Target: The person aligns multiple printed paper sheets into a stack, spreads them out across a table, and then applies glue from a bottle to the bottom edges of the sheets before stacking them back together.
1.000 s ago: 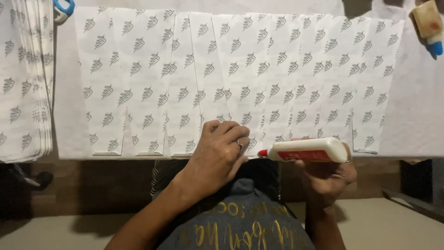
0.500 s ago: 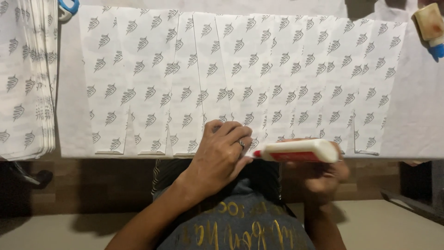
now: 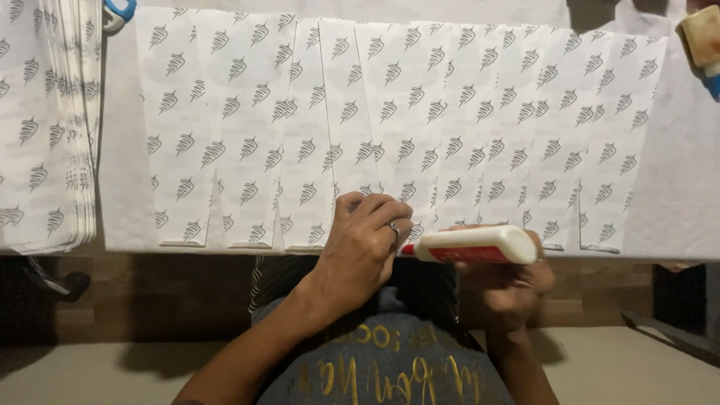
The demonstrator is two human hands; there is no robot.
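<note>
I see a row of overlapping paper sheets [image 3: 390,127] lying across the table [image 3: 675,195], reaching its near edge. A stack of sheets [image 3: 45,127] sits to their left. My left hand [image 3: 364,244] rests on the row's near edge, near the middle. Just right of it, my right hand [image 3: 510,289] holds a glue bottle [image 3: 472,245] lying sideways, nozzle toward the left hand. Another bottle [image 3: 703,37] lies far right, at the back.

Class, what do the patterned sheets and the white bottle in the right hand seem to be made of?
Patterned sheets: likely thin matte paper; they lie flat, with cut slits and overlapping edges.
Glue bottle: probably smooth plastic; faint sheen, red tip. Held by the right hand.
</note>
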